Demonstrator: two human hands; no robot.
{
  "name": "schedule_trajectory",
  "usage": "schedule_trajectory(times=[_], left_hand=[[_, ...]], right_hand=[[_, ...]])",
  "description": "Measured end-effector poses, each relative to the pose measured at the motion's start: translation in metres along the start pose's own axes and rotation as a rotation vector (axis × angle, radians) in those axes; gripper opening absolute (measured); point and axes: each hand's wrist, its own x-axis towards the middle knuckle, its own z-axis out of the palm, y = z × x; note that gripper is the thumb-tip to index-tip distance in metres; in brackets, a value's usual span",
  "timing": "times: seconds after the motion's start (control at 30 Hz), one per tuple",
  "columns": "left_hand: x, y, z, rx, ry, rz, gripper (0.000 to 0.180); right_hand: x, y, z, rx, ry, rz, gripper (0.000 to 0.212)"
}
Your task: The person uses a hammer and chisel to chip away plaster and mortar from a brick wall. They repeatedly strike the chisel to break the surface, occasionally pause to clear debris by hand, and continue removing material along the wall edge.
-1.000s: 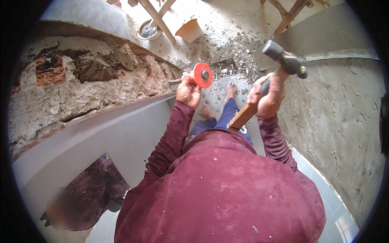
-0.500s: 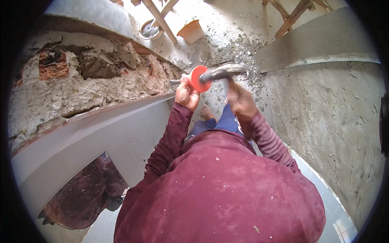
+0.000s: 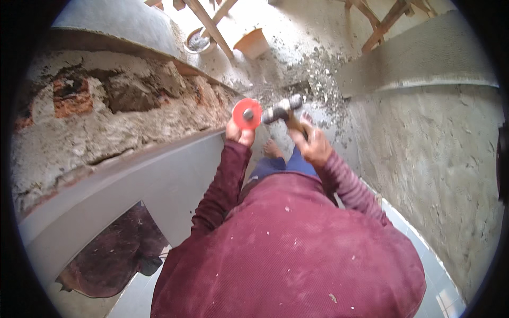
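My left hand (image 3: pixel 238 134) is closed round a chisel with a round orange-red hand guard (image 3: pixel 240 114). The chisel's grey struck end (image 3: pixel 247 114) shows in the middle of the guard. Its blade is hidden behind the guard and the broken wall edge. A hammer (image 3: pixel 282 109) is gripped by the handle in my right hand (image 3: pixel 316 147). The hammer's metal head, slightly blurred, is just right of the guard, with a small gap between it and the chisel's end. Left of the chisel runs the rough, chipped wall top (image 3: pixel 143 119).
Broken mortar exposes red brick (image 3: pixel 72 98) in the wall at left. Rubble (image 3: pixel 323 79) litters the floor ahead. An orange tub (image 3: pixel 253 43), a bucket (image 3: pixel 198 41) and wooden trestle legs (image 3: pixel 209 26) stand at the far side. A rough plastered wall (image 3: pixel 424 143) is on the right.
The hammer head has dropped lower and come away from the chisel's end. The chisel has shifted slightly left and down, its guard now facing me more fully; its blade no longer shows.
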Motion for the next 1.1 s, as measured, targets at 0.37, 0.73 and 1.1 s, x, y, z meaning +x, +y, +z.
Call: schedule_trajectory(times=[0.37,0.73,1.1], left_hand=[[-0.056,-0.063,0.047,0.076,0.184,-0.145,0.017],[-0.042,-0.046,0.053,-0.014,0.118,0.007,0.013],[-0.045,-0.047,0.064,-0.043,0.149,-0.007,0.007]], right_hand=[[-0.001,-0.038,-0.04,0.485,0.195,0.291,0.034],[-0.018,-0.025,-0.04,0.53,0.183,0.378,0.034],[-0.009,-0.031,-0.051,0.406,0.181,0.352,0.036]])
